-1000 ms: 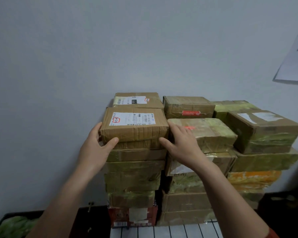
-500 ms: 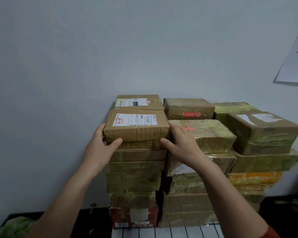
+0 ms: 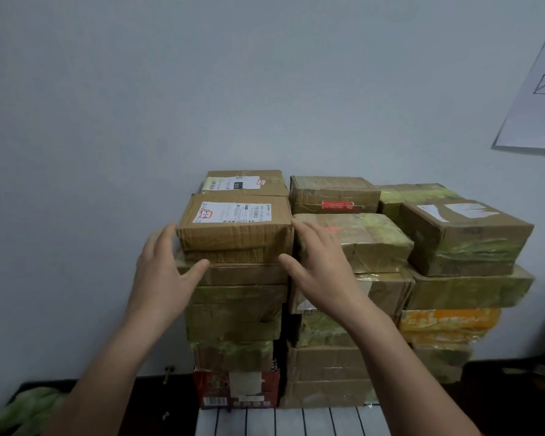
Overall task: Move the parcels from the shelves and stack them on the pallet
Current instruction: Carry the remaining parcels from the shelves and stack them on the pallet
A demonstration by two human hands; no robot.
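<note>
While two hands (image 3: 162, 278) (image 3: 321, 275) flank it, one parcel (image 3: 236, 228) rests.

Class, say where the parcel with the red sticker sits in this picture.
Head view: the red-sticker parcel sits top centre in the back row, right of a white-labelled parcel, behind a taped parcel.
</note>
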